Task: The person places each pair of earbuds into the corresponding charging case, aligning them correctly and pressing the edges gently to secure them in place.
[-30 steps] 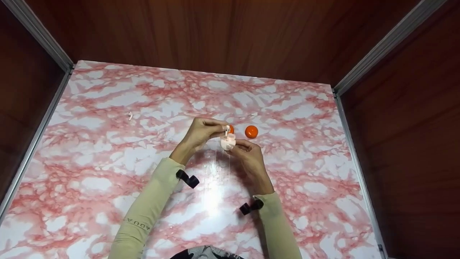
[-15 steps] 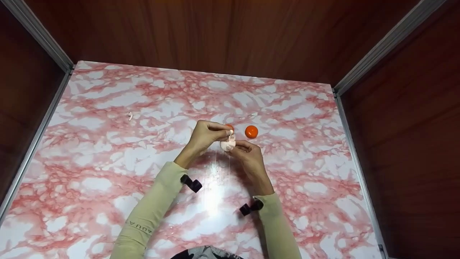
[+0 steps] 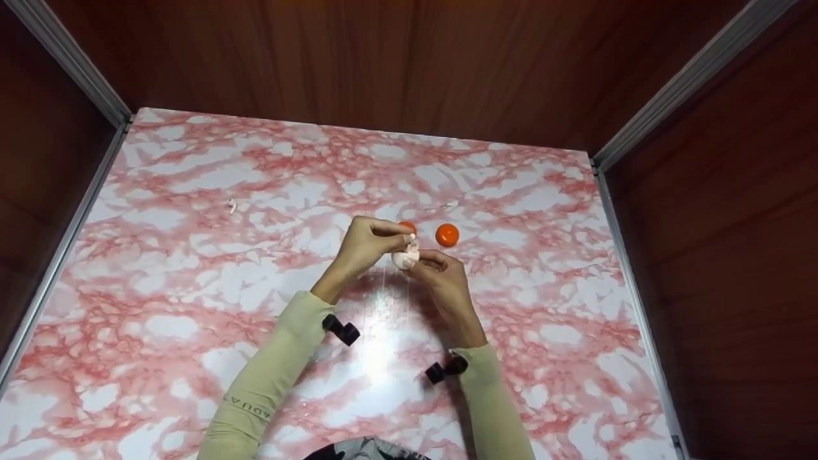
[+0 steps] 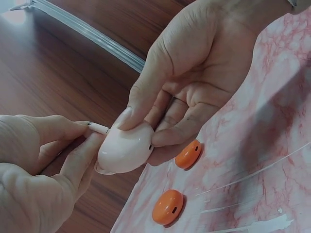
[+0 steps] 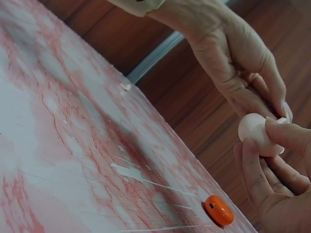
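Note:
My right hand [image 3: 444,281] holds a white, rounded earbud case [image 4: 126,148] with thumb and fingers, raised above the table. Close against it, my left hand [image 3: 367,248] pinches a white earbud [image 4: 99,128] between thumb and fingertips. The earbud's stem shows between those fingertips and the case. In the left wrist view the case's smooth outer side faces the camera, so its inside is hidden. From the right wrist, the case [image 5: 255,132] appears between both hands, and the earbud is mostly covered by fingers.
Two glossy orange cases lie on the marbled table just beyond the hands: one orange case [image 3: 447,235] to the right, another orange case [image 3: 407,226] partly behind the left hand. A small white earbud-like piece [image 3: 232,206] lies at the left. Brown wood-grain panels [image 3: 358,64] enclose the table.
The left hand has moved slightly right and toward the person, bringing the earbud down to the case. My right hand stays nearly still with the case.

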Available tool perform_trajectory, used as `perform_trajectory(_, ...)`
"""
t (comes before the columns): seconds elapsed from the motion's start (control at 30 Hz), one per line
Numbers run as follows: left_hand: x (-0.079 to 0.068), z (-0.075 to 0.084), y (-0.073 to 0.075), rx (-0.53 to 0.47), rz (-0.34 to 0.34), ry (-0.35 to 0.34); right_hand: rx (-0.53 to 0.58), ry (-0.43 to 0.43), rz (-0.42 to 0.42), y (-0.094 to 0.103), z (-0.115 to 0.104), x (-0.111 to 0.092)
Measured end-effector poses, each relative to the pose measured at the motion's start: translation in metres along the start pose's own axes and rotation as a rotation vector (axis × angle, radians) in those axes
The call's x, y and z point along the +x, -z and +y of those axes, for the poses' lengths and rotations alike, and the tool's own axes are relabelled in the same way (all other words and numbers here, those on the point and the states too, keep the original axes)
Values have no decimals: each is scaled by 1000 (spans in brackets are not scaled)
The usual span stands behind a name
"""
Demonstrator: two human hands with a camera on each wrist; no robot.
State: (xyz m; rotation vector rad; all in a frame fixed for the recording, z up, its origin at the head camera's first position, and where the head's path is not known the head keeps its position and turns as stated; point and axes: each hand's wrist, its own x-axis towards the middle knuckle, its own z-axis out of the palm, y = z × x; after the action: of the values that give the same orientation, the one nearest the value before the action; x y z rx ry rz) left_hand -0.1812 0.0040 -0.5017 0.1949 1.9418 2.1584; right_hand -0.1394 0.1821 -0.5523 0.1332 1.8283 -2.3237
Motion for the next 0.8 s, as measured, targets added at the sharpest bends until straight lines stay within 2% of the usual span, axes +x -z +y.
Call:
perform_trajectory(0.27, -3, 0, -2, 71, 28, -34, -34, -5, 20, 0, 1, 0)
perform_trajectory(0.43, -3, -2, -4, 128, 42, -30, 5, 9, 13, 0, 1, 0)
perform_trajectory(0.57, -2, -3, -5, 100, 54, -11, 15, 25, 17, 0, 0, 0)
perform_trajectory(0.67, -2, -3, -6, 63, 59, -8, -18, 24, 18, -1, -1, 0)
perform_trajectory(0.8, -2, -4, -6, 62, 64, -16, -65, 22, 23, -1, -1, -1)
